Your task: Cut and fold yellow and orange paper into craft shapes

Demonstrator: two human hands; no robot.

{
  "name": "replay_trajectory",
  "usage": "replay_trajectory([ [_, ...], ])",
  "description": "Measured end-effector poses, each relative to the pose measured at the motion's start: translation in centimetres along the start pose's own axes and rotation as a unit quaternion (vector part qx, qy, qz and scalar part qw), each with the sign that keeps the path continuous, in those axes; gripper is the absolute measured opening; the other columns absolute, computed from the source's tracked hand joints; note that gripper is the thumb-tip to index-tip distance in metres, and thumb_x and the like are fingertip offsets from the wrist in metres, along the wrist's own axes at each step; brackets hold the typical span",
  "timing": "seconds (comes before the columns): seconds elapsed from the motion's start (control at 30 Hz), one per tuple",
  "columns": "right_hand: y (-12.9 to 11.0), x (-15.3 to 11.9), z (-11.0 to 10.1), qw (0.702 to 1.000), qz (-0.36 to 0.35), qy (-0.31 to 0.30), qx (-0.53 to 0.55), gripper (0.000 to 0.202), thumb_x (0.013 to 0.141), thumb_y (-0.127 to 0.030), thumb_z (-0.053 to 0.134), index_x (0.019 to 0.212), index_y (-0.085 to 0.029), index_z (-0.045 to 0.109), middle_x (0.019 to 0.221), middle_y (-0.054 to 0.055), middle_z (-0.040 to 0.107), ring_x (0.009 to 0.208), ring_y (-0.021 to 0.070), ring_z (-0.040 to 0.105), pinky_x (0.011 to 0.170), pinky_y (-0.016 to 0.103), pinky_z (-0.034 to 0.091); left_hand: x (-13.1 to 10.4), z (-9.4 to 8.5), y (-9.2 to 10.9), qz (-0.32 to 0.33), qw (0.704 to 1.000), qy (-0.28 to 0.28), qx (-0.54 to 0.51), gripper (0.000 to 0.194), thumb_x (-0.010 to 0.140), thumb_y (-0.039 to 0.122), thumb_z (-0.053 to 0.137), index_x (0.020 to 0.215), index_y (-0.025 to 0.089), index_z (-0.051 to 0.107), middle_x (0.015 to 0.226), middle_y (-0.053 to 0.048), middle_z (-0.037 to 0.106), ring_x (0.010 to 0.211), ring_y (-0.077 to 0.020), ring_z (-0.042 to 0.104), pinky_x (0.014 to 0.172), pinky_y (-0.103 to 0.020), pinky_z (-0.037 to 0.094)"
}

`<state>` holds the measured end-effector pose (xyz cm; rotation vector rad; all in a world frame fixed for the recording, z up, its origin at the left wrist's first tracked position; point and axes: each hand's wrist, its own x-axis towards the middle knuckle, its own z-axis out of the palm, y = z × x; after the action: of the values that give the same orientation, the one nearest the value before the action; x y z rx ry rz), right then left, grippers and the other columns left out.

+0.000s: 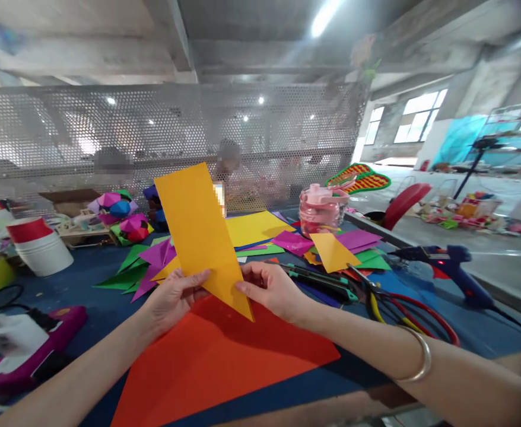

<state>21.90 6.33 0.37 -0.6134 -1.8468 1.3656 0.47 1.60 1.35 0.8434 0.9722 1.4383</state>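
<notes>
A folded sheet of yellow-orange paper [196,222] is held up at a slant in front of me, its lower end narrowing to a sharp point. My left hand [174,302] grips its lower left part, thumb on the front face and fingers behind. On the right edge near the point, my right hand [272,290] pinches it between thumb and fingers. Under both hands a large sheet of orange-red paper [225,367] lies on the blue table [318,376]. Folded green [124,270] and purple paper pieces [153,258] lie beyond my left hand.
To the right are a green-and-black utility knife [325,283], scissors with red and yellow handles [416,317] and a blue glue gun [454,267]. A pink bottle [318,210] stands behind. On the left are a purple power strip [33,350] and white paper cups [40,246].
</notes>
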Motion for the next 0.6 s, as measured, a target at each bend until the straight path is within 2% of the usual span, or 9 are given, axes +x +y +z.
replay_trajectory([
  [0.23,0.56,0.28,-0.26,1.000,0.018,-0.005,0.020,0.046,0.075,-0.058,0.080,0.092,-0.017,0.070,0.092,0.006,0.076,0.083,0.0204,0.069,0.078,0.033,0.054,0.02,0.04,0.17,-0.006,1.000,0.002,0.002,0.045,0.078,0.003,0.079,0.121,0.016,0.073,0.109,-0.010,0.080,0.091,-0.0256,0.079,0.070,-0.030,0.068],
  [0.43,0.78,0.46,-0.38,1.000,0.021,-0.001,0.018,0.047,0.073,-0.060,0.082,0.089,-0.017,0.070,0.089,0.005,0.075,0.081,0.0189,0.069,0.075,0.031,0.053,0.00,-0.19,0.23,-0.012,1.000,0.017,0.009,0.044,0.078,0.001,0.078,0.119,0.016,0.074,0.110,-0.011,0.080,0.089,-0.0267,0.079,0.062,-0.028,0.067],
  [0.6,0.76,0.41,-0.43,0.999,0.031,-0.015,0.019,0.044,0.073,-0.055,0.084,0.088,-0.016,0.070,0.085,0.003,0.074,0.077,0.0168,0.066,0.072,0.029,0.051,0.19,-0.48,0.28,0.004,0.999,0.045,0.002,0.036,0.082,0.001,0.075,0.116,0.015,0.075,0.110,-0.010,0.080,0.088,-0.0243,0.079,0.065,-0.027,0.068],
])
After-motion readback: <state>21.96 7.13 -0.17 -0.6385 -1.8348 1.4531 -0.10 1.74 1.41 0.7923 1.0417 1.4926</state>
